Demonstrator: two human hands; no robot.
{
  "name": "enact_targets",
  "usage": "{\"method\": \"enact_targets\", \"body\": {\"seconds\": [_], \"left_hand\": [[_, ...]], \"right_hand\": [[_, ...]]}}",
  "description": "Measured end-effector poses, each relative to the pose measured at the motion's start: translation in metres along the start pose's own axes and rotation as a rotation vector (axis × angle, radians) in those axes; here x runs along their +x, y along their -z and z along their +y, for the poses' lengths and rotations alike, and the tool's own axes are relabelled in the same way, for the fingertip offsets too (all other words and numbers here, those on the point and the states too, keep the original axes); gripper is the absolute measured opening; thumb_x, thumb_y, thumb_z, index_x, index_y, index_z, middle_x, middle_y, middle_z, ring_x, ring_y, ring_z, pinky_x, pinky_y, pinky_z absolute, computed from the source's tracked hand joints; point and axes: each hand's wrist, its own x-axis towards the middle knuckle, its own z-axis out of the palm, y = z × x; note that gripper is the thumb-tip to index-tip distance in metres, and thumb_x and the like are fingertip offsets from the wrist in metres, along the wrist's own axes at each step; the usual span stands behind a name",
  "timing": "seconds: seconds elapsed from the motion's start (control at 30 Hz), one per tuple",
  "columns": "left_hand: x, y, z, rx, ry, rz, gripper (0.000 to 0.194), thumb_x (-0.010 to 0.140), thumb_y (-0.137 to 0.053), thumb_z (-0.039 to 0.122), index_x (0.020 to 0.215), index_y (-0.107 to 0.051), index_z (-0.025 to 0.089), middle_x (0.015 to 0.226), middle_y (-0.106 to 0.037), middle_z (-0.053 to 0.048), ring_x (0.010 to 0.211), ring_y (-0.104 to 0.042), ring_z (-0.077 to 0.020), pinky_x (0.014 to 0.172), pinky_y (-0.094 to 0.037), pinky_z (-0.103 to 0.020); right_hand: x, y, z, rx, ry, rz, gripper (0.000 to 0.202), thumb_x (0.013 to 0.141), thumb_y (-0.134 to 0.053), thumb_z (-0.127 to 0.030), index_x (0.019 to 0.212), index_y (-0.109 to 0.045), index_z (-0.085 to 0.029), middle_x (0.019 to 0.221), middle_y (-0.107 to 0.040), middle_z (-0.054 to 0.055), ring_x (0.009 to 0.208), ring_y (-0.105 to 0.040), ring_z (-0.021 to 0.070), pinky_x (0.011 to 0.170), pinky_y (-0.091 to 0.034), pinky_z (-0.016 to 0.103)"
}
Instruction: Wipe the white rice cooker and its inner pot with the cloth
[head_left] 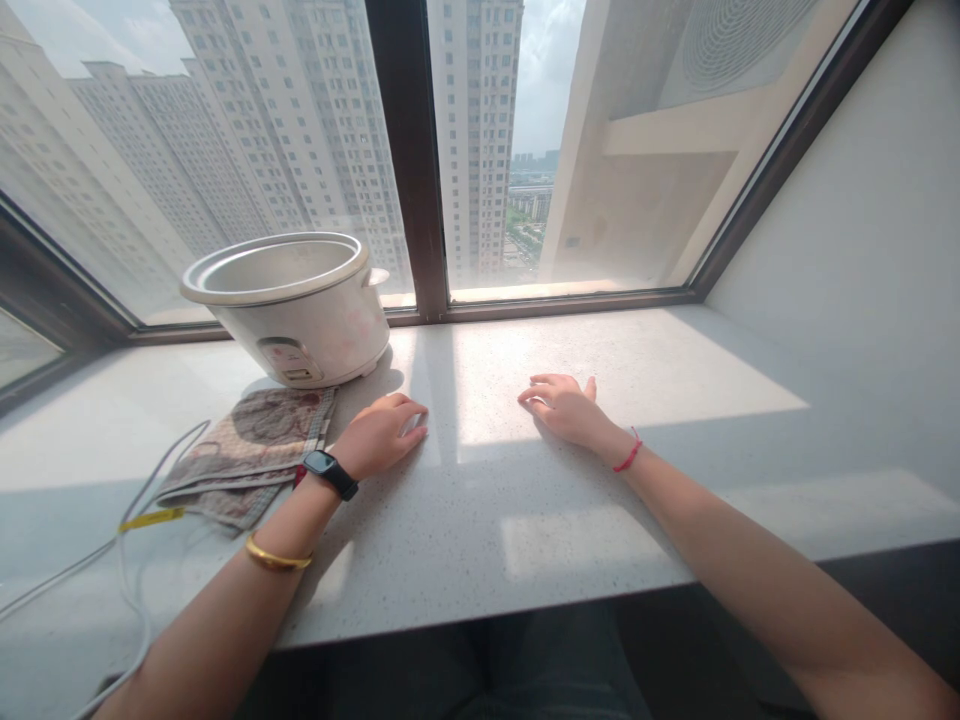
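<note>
My left hand (382,435) rests on the pale speckled sill with its fingers loosely stretched and nothing in them. It is just right of a folded patterned cloth (255,440). Behind that hand stands a white rice cooker (322,335), lidless, its front panel facing me; the inside bottom is hidden. My right hand (566,405) lies on the sill to the right, fingers apart and holding nothing. A black watch (330,474) and a gold bangle (277,555) are on my left arm, a red string bracelet (628,450) on my right wrist.
A white cable (127,580) with a yellow tag (152,519) runs along the left of the sill (450,560). Window panes in a dark frame (420,150) close off the back, with tall buildings outside. A white wall (847,230) bounds the right side.
</note>
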Motion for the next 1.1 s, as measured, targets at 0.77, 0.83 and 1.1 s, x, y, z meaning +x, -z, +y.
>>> {"method": "enact_targets", "body": {"seconds": [0.77,0.83,1.1], "left_hand": [[0.0007,-0.0002,-0.0003,0.006,0.001,-0.005,0.038,0.092,-0.050,0.039,0.121,-0.065,0.020,0.122,-0.063,-0.011,0.111,-0.060,-0.0285,0.098,-0.046,-0.042],[0.0005,0.0000,0.0001,0.006,0.003,-0.008,0.039,0.092,-0.049,0.039,0.122,-0.065,0.020,0.122,-0.063,-0.011,0.112,-0.059,-0.0287,0.098,-0.046,-0.041],[0.0016,0.0003,0.0005,0.013,0.009,-0.020,0.041,0.093,-0.049,0.039,0.124,-0.065,0.017,0.123,-0.063,-0.011,0.112,-0.059,-0.0290,0.098,-0.045,-0.042]], "right_hand": [[0.0001,-0.0001,0.0034,0.020,-0.024,0.078,0.020,0.089,-0.051,-0.025,0.088,-0.071,-0.025,0.135,-0.059,0.006,0.129,-0.047,0.0312,0.106,0.001,0.080],[-0.0001,-0.0002,0.0031,0.020,-0.022,0.066,0.022,0.089,-0.050,-0.024,0.087,-0.072,-0.025,0.135,-0.060,0.005,0.129,-0.046,0.0311,0.105,0.001,0.080],[0.0001,-0.0004,0.0020,0.037,-0.009,0.042,0.021,0.089,-0.054,-0.025,0.091,-0.074,-0.028,0.137,-0.059,0.005,0.134,-0.043,0.0295,0.105,0.004,0.080]]}}
